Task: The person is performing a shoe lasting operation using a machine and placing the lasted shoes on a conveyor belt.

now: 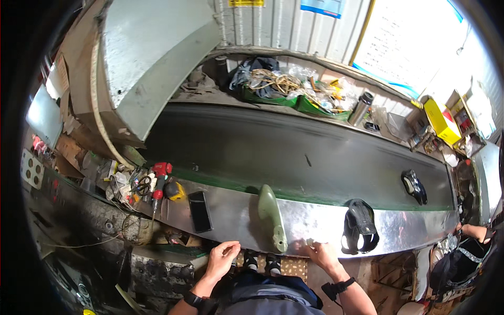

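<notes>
A pale green, curved plastic part (pixel 271 212) lies across the metal ledge, its narrow, holed end toward me. My left hand (pixel 222 258) is at the ledge's front edge, left of this part. Its fingers are loosely bent and apart, with nothing visible in them. My right hand (pixel 322 255) is to the right of the green part, also at the front edge. Its fingers are half curled, and I see no object in them. Neither hand touches the green part. A black molded part with openings (pixel 360 224) rests on the ledge beyond my right hand.
A dark conveyor belt (pixel 236 144) runs behind the ledge, with another black part (pixel 415 187) on it. A phone (pixel 200 211), tape measure (pixel 175 191) and red power screwdriver (pixel 159 181) lie at left. Another person's hand (pixel 474 232) shows at far right.
</notes>
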Demonstrator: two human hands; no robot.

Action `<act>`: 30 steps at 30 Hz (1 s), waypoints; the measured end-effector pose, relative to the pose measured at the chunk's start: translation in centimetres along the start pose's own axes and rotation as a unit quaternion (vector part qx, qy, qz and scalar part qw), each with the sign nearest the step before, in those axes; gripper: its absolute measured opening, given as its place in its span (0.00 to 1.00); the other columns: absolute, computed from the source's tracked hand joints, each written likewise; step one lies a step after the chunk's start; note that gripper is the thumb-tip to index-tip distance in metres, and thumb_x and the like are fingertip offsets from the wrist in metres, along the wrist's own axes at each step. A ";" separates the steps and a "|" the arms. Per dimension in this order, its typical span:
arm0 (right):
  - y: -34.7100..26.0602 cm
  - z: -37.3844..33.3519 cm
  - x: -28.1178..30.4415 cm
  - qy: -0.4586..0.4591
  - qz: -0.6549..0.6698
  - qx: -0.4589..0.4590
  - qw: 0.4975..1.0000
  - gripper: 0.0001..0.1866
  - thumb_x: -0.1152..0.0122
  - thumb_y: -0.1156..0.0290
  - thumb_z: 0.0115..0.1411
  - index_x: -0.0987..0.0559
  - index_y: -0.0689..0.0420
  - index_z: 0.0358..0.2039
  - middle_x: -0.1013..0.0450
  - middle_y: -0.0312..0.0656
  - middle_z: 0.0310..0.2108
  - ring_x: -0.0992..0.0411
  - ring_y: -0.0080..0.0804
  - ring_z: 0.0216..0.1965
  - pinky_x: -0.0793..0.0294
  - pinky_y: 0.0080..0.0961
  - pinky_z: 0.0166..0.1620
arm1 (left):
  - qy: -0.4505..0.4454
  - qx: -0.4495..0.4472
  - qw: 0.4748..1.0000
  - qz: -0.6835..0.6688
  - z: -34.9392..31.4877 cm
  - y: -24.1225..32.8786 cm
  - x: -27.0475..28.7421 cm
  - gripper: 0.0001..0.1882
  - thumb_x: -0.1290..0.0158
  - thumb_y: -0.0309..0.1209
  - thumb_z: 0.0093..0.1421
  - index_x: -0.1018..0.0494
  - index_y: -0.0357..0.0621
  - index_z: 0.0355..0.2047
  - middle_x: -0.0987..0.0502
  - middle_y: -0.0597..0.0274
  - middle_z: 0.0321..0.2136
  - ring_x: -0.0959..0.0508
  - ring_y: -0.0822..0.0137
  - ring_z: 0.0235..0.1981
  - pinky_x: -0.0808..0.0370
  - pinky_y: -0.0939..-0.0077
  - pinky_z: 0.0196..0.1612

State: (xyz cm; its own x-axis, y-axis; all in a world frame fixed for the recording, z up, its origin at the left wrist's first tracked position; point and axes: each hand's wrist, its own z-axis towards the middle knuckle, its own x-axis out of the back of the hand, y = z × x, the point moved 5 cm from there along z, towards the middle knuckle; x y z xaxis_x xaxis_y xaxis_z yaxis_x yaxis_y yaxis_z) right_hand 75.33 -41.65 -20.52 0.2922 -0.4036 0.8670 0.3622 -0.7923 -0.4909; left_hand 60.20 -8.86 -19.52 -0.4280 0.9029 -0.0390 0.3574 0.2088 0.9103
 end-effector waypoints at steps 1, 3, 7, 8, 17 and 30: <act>0.1 0.0 -0.4 -0.004 -0.022 -0.015 1.000 0.21 0.34 0.53 0.59 0.16 0.61 0.24 0.23 0.51 0.19 0.22 0.50 0.23 0.23 0.42 0.30 | 0.006 -0.003 1.000 -0.003 0.2 0.5 0.8 0.14 0.41 0.28 0.66 0.22 0.33 0.49 0.17 0.61 0.41 0.20 0.75 0.42 0.23 0.79 0.49; 0.0 0.2 -0.8 0.004 0.012 -0.014 1.000 0.21 0.34 0.53 0.59 0.15 0.61 0.24 0.22 0.51 0.20 0.22 0.50 0.23 0.23 0.43 0.30 | 0.018 0.005 1.000 -0.017 0.3 1.5 2.7 0.14 0.41 0.28 0.67 0.22 0.33 0.49 0.17 0.59 0.42 0.19 0.73 0.43 0.23 0.78 0.51; 0.2 0.9 -1.1 -0.022 0.009 -0.034 0.999 0.22 0.33 0.53 0.59 0.15 0.63 0.27 0.21 0.52 0.21 0.21 0.48 0.23 0.22 0.42 0.30 | 0.100 -0.059 0.992 -0.044 -1.4 4.4 8.2 0.13 0.42 0.25 0.67 0.23 0.32 0.50 0.18 0.55 0.44 0.19 0.68 0.47 0.23 0.75 0.54; 0.3 1.1 -1.3 -0.048 0.019 -0.039 0.998 0.21 0.33 0.54 0.59 0.15 0.63 0.28 0.21 0.52 0.21 0.21 0.46 0.23 0.22 0.41 0.30 | 0.136 -0.077 0.986 -0.051 -2.4 5.1 10.1 0.12 0.42 0.24 0.66 0.23 0.33 0.49 0.18 0.56 0.44 0.19 0.68 0.46 0.23 0.75 0.54; 1.4 1.8 -2.0 -0.115 -0.012 -0.030 0.993 0.13 0.35 0.60 0.62 0.13 0.56 0.33 0.18 0.43 0.23 0.19 0.33 0.25 0.21 0.32 0.31 | 0.615 -0.050 0.762 0.196 -27.9 7.2 27.0 0.18 0.43 0.25 0.65 0.27 0.33 0.55 0.20 0.56 0.47 0.21 0.65 0.45 0.26 0.70 0.53; 2.2 2.4 -2.3 -0.139 0.062 -0.046 0.987 0.18 0.39 0.58 0.61 0.14 0.57 0.23 0.21 0.39 0.17 0.21 0.28 0.21 0.22 0.30 0.28 | 0.842 0.131 0.480 0.207 -46.2 -8.3 38.7 0.47 0.28 0.32 0.50 0.39 0.38 0.67 0.31 0.50 0.60 0.28 0.51 0.59 0.27 0.53 0.62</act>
State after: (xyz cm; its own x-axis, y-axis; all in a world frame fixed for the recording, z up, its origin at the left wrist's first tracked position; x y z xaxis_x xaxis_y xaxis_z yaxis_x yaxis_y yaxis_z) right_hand 77.53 -41.35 -23.79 0.5650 -0.3698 0.7376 0.2304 -0.7876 -0.5714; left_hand 2.36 7.01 -9.52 -0.2595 -0.6515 0.7129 0.6995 0.3821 0.6039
